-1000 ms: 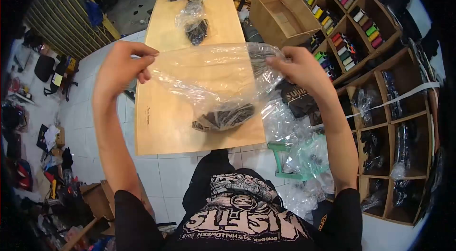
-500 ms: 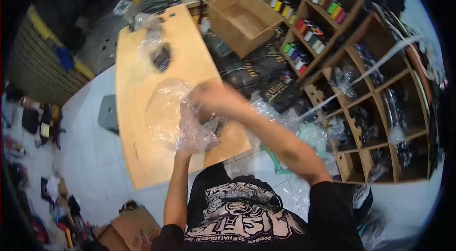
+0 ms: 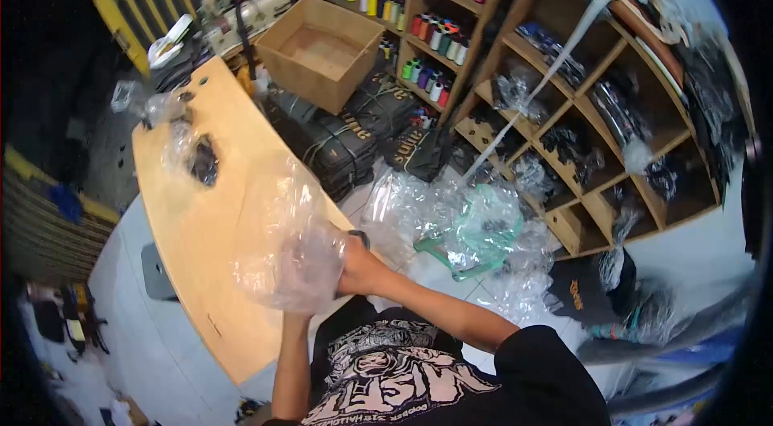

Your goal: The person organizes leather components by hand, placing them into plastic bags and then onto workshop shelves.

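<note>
Pale table (image 3: 193,225) runs toward eleven o'clock. We find the bag (image 3: 278,253) over its near edge, apparently steadied from both sides: film covers our left hand (image 3: 304,258) and lies at nine o'clock of our right hand (image 3: 356,269). We cannot tell either hand's finger opening or grip.

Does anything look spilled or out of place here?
Yes: crumpled clear plastic sprawls over the green stool and floor, looking spilled rather than stored. A pale strip also runs slantwise across the wooden cubby shelf, out of line with its compartments.
</note>
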Motion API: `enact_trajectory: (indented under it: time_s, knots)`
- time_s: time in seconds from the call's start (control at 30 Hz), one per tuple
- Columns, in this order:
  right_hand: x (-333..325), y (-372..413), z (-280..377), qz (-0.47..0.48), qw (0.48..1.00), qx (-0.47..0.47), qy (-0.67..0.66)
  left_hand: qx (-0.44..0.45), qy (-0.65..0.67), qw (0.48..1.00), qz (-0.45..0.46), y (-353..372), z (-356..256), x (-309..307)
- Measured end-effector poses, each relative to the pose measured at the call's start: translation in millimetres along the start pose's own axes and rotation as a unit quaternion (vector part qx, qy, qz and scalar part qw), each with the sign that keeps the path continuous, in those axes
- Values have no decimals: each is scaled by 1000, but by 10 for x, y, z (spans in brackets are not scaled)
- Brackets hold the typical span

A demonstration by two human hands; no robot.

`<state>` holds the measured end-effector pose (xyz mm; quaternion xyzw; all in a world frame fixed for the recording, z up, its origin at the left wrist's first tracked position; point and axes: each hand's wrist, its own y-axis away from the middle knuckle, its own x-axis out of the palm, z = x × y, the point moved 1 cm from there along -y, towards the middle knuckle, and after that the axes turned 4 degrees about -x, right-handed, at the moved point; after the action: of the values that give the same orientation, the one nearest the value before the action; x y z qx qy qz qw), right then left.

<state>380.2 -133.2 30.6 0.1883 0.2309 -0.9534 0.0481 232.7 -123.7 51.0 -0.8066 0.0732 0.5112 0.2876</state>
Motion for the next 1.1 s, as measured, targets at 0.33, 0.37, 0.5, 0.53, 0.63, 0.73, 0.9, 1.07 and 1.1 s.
enact_trajectory:
  time_s: [0.33,0.37,0.5,0.53,0.63,0.73,0.9,1.07,1.1]
  knots:
    - [-341,558,-82,7,990,8,140,-125,442,863,212,-367,-81,-1249]
    - [-303,639,-205,18,995,14,97,-144,457,846,233,-387,-57,-1379]
    - [-607,824,157,131,977,143,83,-54,318,946,-6,-323,-225,-1391]
    - [-738,866,298,126,977,146,86,-148,259,954,-16,-344,-177,-1385]
    - [-1052,1057,501,137,975,166,56,-217,205,953,-53,-373,-314,-1296]
    - [-1211,1353,463,61,972,219,-62,-79,120,968,-205,-401,-1019,-1182]
    - [-1136,2014,-294,-77,983,159,56,565,39,824,-22,6,-2459,-1006]
    - [-1899,2127,252,-101,980,170,-13,546,-308,768,135,214,-2797,-517]
    - [-2104,2126,318,-6,948,309,69,443,-277,831,192,156,-3049,-789]
